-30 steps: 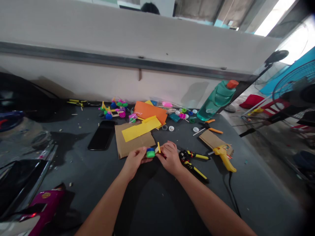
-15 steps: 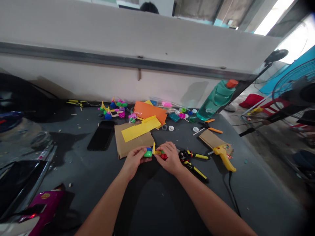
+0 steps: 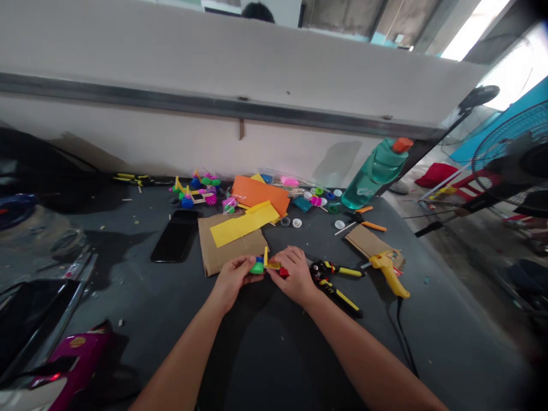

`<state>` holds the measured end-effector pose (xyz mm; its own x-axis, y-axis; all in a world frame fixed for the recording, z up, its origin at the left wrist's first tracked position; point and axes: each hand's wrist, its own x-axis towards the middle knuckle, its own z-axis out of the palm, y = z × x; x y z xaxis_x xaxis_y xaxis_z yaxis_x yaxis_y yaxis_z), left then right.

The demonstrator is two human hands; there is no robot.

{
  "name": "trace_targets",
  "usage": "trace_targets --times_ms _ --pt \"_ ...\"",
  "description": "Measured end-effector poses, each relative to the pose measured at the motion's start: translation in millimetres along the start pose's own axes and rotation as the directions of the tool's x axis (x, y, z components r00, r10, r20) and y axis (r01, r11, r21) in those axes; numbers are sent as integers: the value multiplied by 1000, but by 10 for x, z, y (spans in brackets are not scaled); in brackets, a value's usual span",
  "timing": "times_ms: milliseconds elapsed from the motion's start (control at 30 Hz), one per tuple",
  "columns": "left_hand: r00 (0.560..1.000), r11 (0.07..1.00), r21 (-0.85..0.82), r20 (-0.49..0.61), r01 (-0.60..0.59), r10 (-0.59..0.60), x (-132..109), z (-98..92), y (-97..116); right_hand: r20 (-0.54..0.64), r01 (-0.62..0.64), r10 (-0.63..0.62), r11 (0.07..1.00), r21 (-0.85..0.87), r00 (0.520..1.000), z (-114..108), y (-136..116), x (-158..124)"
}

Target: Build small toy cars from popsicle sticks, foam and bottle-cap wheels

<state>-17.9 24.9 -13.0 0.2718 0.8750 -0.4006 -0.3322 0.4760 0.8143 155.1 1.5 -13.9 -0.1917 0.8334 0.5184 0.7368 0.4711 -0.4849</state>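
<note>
- Above the dark table (image 3: 162, 319), our left hand (image 3: 232, 279) pinched a green cap (image 3: 257, 268) between thumb and fingers.
- Our right hand (image 3: 295, 275) held a red cap (image 3: 283, 273) and yellow strip (image 3: 266, 258), just before the cardboard (image 3: 225, 255).
- Pliers (image 3: 319, 272) lay beside our right hand.

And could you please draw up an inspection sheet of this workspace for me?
Surface: dark table, scraps scattered on it.
Things in hand: green piece, red piece, yellow strip upright between them; joints too small to tell.
Clutter: phone, cardboard, yellow sheet, orange sheet, pliers, glue gun, bottle.
Hands: left hand grips the green piece, right hand the red piece.
Cables: black cable runs from the glue gun over the table.
Surroundings: white partition behind, fan at right.
</note>
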Motion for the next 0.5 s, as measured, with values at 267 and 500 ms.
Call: trace_targets --times_ms 267,500 --pt "1000 999 43 16 4 -4 -10 7 13 -23 44 -44 999 -20 999 18 20 -19" --pt "1000 998 58 10 11 -11 -15 25 15 2 56 -56 997 -49 998 12 -4 -17"
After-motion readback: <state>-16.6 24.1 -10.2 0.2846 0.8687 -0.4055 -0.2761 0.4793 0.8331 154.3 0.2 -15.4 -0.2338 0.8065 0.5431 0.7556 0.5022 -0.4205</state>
